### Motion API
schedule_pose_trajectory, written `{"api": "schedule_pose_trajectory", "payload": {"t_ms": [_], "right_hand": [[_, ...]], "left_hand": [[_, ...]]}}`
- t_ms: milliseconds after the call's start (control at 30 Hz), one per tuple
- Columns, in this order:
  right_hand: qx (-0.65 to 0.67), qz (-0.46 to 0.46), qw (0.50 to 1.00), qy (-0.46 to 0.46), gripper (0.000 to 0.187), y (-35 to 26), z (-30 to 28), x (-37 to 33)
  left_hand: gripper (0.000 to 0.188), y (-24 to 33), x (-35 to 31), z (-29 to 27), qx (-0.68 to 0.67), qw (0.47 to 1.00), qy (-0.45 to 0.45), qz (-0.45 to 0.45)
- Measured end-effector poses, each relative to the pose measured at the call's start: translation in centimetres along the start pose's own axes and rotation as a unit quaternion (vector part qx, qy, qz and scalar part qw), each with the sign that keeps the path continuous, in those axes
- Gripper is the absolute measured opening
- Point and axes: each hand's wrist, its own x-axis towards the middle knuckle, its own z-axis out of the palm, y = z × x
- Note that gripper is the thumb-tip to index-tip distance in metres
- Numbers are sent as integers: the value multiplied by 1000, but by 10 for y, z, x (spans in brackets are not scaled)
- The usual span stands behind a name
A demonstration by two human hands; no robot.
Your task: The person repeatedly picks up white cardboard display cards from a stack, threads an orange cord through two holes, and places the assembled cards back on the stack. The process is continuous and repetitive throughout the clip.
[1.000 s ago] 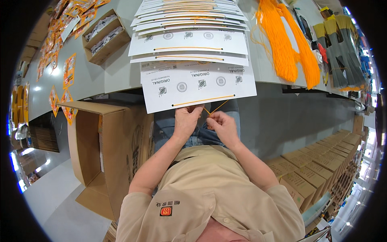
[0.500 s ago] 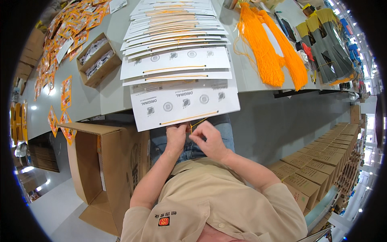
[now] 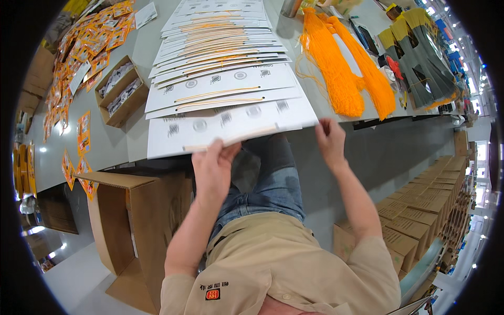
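Far beyond the left grip, to its left, flat orange packets (image 3: 97, 50) lie on the grey surface (image 3: 113, 139); nearer, beside the left forearm, stands an open brown cardboard carton (image 3: 157, 226).

The large white rectangular sheet with grey print (image 3: 210, 126) spans between the two grips, its near edge overhanging the surface. To handle it well, I would support both ends evenly, pinch lightly so it doesn't crease, and keep it clear of the overlapping white sheets with orange cords (image 3: 210, 39) just beyond.

The left hand (image 3: 211, 169) is clamped on the near edge, fingers on top, the thumb hidden. The right hand (image 3: 331, 143) has its fingertips drawn together, apparently pinching the right corner, though blurred.

Beyond the right grip lies a long bundle of bright orange cord (image 3: 336, 84); to its right, closed brown cardboard cartons (image 3: 412, 215) stand in a row.
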Motion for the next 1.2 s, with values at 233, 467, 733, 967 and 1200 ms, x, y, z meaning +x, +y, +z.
{"api": "schedule_pose_trajectory", "payload": {"t_ms": [233,467,733,967,1200], "right_hand": [[-275,-53,957,-69,30,52,13,123],[-106,244,904,-335,27,39,-12,143],[-167,-37,968,-183,18,37,-10,95],[-204,-125,942,-233,15,14,12,116],[-189,-196,919,-286,13,11,25,125]], "left_hand": [[35,15,46,1,249,964,-71,61],[55,26,21,-18,802,511,-129,281],[38,36,36,-24,805,503,-141,283],[27,45,36,-19,810,489,-146,289],[28,38,34,-23,807,500,-141,281]]}}
